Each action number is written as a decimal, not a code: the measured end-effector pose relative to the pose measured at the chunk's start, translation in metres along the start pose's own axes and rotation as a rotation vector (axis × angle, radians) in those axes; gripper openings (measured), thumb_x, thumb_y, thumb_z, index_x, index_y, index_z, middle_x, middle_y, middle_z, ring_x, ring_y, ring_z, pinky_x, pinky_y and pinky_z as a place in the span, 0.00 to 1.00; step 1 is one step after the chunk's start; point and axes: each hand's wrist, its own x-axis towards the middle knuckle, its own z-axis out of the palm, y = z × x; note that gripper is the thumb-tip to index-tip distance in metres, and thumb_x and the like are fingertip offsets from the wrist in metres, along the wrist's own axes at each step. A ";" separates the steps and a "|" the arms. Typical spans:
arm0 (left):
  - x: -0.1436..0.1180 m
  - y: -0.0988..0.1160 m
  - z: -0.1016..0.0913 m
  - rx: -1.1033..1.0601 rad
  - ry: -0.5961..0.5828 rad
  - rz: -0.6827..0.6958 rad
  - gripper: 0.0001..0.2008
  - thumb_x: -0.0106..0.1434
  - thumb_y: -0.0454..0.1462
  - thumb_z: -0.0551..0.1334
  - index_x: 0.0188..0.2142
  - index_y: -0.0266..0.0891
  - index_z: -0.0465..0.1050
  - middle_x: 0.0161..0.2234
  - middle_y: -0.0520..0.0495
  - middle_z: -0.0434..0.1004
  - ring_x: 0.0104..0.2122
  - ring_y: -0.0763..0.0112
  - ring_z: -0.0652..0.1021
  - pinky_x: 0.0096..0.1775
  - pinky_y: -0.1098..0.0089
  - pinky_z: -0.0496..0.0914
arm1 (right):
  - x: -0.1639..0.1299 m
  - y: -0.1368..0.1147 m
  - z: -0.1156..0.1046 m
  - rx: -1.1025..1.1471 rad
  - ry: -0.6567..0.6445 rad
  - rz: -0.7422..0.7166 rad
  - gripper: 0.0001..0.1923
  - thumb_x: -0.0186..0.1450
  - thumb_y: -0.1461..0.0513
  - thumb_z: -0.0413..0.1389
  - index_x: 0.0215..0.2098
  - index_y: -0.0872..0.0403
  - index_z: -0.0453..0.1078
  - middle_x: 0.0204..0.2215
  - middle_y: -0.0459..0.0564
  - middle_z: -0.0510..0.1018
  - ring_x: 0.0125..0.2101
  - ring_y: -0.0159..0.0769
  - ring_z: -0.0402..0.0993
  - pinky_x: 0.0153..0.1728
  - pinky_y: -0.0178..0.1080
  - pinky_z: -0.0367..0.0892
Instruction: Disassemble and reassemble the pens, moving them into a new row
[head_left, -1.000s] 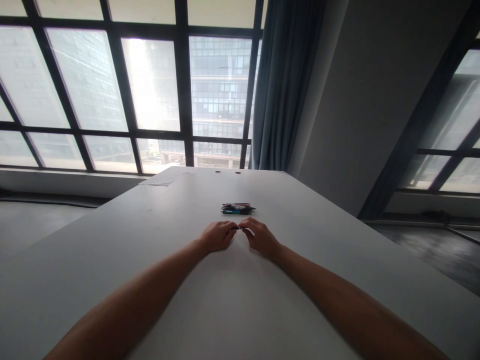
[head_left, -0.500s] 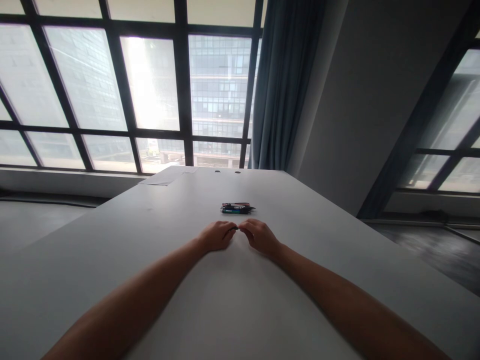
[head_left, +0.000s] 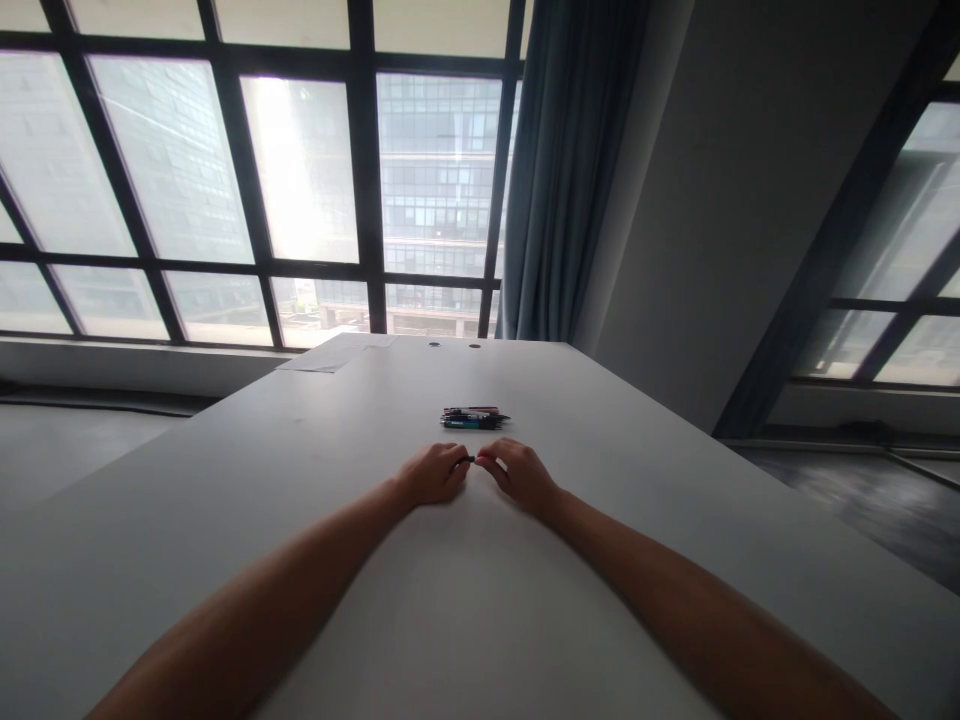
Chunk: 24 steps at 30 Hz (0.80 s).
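Just in front of a small pile of pens [head_left: 474, 418], both hands meet over the white table [head_left: 420, 610]. My left hand [head_left: 433, 473] is closed around a thin dark pen-like stick [head_left: 470, 459], most of which is hidden by the fingers. Only its short dark end shows between the two hands. At that end, the thumb and fingertips of my right hand [head_left: 519, 474] are pinched together, apparently gripping its tip. The piled pens lie side by side across the table, mostly black, with some blue-green and red showing.
White paper sheets [head_left: 334, 352] lie at the table's far left corner. Two dark round spots [head_left: 475, 346] mark the far edge. Beyond stand a large window [head_left: 439, 175], a blue-grey curtain [head_left: 574, 170] and a slanting grey wall [head_left: 720, 200].
My right fingertips have shifted very slightly at the end of the dark stick, and a little more of it shows. The left hand and the pile of pens stay nearly still.
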 end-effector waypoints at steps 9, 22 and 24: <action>0.000 0.001 0.000 0.047 -0.019 -0.013 0.09 0.65 0.37 0.51 0.33 0.38 0.68 0.29 0.46 0.72 0.26 0.71 0.71 0.29 0.71 0.62 | 0.001 -0.002 -0.003 -0.096 -0.064 -0.033 0.12 0.71 0.60 0.46 0.38 0.55 0.70 0.32 0.52 0.76 0.33 0.37 0.71 0.36 0.38 0.65; 0.000 0.005 -0.003 0.081 -0.049 -0.001 0.09 0.64 0.38 0.51 0.34 0.38 0.69 0.30 0.46 0.74 0.27 0.70 0.73 0.28 0.71 0.63 | 0.001 0.000 -0.001 -0.094 -0.080 -0.041 0.12 0.69 0.56 0.51 0.35 0.55 0.70 0.30 0.51 0.76 0.32 0.37 0.71 0.34 0.37 0.64; 0.000 0.004 -0.003 0.072 -0.043 -0.002 0.09 0.65 0.38 0.51 0.34 0.39 0.69 0.30 0.46 0.74 0.27 0.70 0.73 0.29 0.71 0.64 | 0.001 -0.001 -0.003 -0.087 -0.087 -0.054 0.10 0.68 0.56 0.53 0.37 0.55 0.70 0.31 0.52 0.76 0.32 0.37 0.71 0.35 0.38 0.65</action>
